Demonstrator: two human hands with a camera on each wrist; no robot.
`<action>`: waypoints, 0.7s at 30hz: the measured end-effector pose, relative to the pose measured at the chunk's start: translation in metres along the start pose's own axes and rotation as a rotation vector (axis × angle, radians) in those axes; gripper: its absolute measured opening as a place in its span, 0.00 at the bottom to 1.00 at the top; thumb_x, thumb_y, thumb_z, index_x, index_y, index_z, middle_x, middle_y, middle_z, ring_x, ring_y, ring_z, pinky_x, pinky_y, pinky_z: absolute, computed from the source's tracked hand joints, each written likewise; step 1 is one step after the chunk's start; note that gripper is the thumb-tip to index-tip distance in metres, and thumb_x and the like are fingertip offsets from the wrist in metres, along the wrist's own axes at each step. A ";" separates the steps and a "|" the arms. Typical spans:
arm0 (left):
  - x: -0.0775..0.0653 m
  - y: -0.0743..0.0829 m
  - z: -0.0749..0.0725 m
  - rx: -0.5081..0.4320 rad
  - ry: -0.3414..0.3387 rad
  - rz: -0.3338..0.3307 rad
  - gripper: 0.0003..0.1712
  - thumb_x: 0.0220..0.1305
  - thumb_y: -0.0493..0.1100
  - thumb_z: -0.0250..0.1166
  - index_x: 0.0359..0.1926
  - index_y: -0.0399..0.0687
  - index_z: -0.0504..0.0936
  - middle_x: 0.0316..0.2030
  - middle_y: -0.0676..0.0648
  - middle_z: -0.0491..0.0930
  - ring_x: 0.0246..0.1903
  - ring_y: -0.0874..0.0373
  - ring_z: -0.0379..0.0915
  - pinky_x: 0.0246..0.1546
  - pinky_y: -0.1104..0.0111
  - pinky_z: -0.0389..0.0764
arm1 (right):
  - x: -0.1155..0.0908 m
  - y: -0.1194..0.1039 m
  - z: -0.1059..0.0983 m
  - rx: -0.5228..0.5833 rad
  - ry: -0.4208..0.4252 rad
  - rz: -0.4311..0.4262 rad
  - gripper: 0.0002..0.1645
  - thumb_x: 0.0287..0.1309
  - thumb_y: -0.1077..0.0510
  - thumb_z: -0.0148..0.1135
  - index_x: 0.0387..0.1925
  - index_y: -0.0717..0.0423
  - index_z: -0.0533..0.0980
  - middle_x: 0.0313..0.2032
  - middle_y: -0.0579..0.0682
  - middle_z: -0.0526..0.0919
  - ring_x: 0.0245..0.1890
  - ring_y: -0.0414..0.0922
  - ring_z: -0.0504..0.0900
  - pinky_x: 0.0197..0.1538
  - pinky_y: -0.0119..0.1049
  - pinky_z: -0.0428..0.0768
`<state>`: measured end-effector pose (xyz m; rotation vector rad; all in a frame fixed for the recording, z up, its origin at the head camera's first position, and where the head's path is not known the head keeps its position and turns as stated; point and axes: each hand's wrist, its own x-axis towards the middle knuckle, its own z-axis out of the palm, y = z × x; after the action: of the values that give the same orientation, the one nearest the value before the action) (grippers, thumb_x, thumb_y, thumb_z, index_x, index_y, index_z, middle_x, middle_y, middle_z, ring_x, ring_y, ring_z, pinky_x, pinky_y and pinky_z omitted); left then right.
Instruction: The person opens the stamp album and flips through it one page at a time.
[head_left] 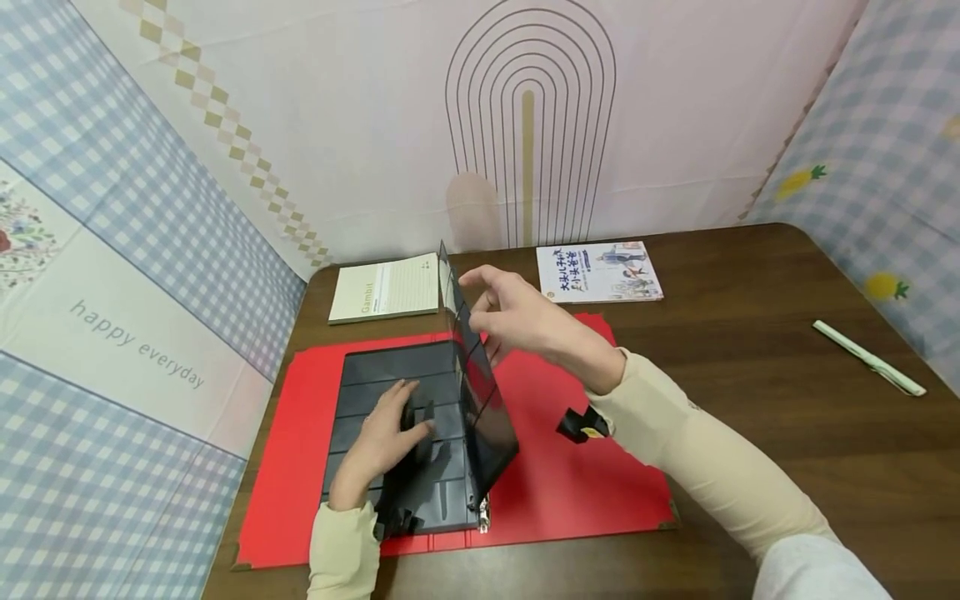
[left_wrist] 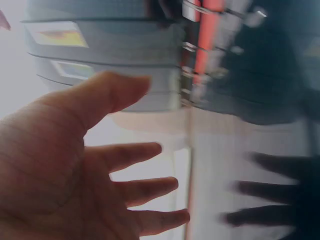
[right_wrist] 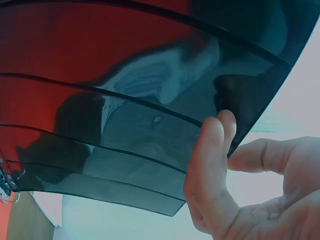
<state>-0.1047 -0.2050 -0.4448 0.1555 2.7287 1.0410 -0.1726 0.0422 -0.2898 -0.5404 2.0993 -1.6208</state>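
A red ring binder [head_left: 570,483] lies spread on the table, with black pocket pages [head_left: 405,360] stacked on its left side. My right hand [head_left: 525,317] pinches the outer edge of one glossy pocket page [right_wrist: 145,120], which stands almost upright above the metal rings [head_left: 483,515]. In the right wrist view, the fingers press one face and the thumb is behind the edge. My left hand [head_left: 384,437] is over the left stack, fingers spread and holding nothing; whether it touches the pages I cannot tell. Dark strips divide each page into rows.
A cream notebook [head_left: 386,289] lies at the back left, and a white illustrated booklet [head_left: 600,272] at the back middle. Far right on the wooden table [head_left: 738,350] is a pale green pen [head_left: 870,358]. Printed cloth [head_left: 375,125] hangs behind.
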 end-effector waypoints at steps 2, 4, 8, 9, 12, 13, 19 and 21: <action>-0.003 0.009 -0.005 -0.025 0.058 0.053 0.39 0.72 0.46 0.63 0.76 0.37 0.60 0.75 0.31 0.53 0.73 0.32 0.49 0.66 0.33 0.56 | -0.001 0.001 0.002 -0.012 -0.013 -0.008 0.34 0.63 0.72 0.50 0.70 0.64 0.60 0.36 0.61 0.80 0.17 0.50 0.82 0.28 0.45 0.86; -0.007 0.022 -0.012 -0.067 0.125 0.111 0.37 0.74 0.47 0.61 0.76 0.39 0.60 0.74 0.33 0.57 0.71 0.34 0.55 0.64 0.36 0.63 | -0.002 0.001 0.004 -0.024 -0.030 -0.020 0.34 0.63 0.71 0.51 0.70 0.63 0.60 0.37 0.62 0.80 0.18 0.50 0.82 0.29 0.45 0.86; -0.016 0.048 -0.024 -0.171 0.230 0.229 0.34 0.76 0.49 0.59 0.76 0.42 0.61 0.72 0.37 0.63 0.67 0.38 0.65 0.58 0.41 0.74 | -0.002 0.002 0.009 -0.045 -0.064 -0.051 0.34 0.64 0.69 0.53 0.71 0.62 0.59 0.39 0.62 0.80 0.21 0.53 0.84 0.31 0.45 0.86; -0.018 0.055 -0.027 -0.201 0.240 0.256 0.34 0.76 0.49 0.58 0.76 0.43 0.61 0.72 0.38 0.64 0.66 0.39 0.68 0.55 0.42 0.76 | -0.002 0.003 0.010 -0.053 -0.069 -0.060 0.34 0.65 0.68 0.53 0.71 0.62 0.58 0.39 0.61 0.80 0.22 0.54 0.84 0.32 0.45 0.86; -0.021 0.073 -0.033 -0.284 0.249 0.325 0.33 0.77 0.48 0.57 0.77 0.46 0.60 0.72 0.42 0.64 0.64 0.42 0.71 0.49 0.46 0.81 | 0.000 0.004 0.013 -0.081 -0.073 -0.084 0.34 0.66 0.67 0.55 0.72 0.61 0.58 0.40 0.59 0.80 0.24 0.56 0.84 0.33 0.46 0.86; -0.021 0.078 -0.035 -0.311 0.248 0.342 0.33 0.77 0.48 0.57 0.77 0.47 0.60 0.72 0.43 0.64 0.63 0.43 0.72 0.47 0.46 0.82 | 0.001 0.004 0.014 -0.091 -0.073 -0.091 0.34 0.66 0.66 0.55 0.72 0.61 0.58 0.40 0.59 0.80 0.25 0.56 0.84 0.33 0.46 0.86; -0.024 0.098 -0.040 -0.391 0.235 0.359 0.33 0.76 0.48 0.58 0.77 0.52 0.61 0.73 0.46 0.64 0.64 0.47 0.72 0.42 0.50 0.85 | 0.005 0.004 0.018 -0.132 -0.095 -0.121 0.35 0.66 0.64 0.58 0.72 0.61 0.58 0.38 0.58 0.82 0.26 0.53 0.85 0.34 0.49 0.86; -0.025 0.101 -0.040 -0.389 0.226 0.337 0.34 0.75 0.48 0.60 0.77 0.52 0.61 0.72 0.46 0.65 0.63 0.47 0.73 0.43 0.51 0.85 | 0.006 0.004 0.019 -0.131 -0.101 -0.120 0.36 0.67 0.64 0.59 0.72 0.61 0.58 0.39 0.57 0.82 0.25 0.52 0.85 0.35 0.48 0.86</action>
<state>-0.0880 -0.1601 -0.3440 0.4694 2.6792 1.7567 -0.1672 0.0249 -0.2984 -0.7886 2.1444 -1.4919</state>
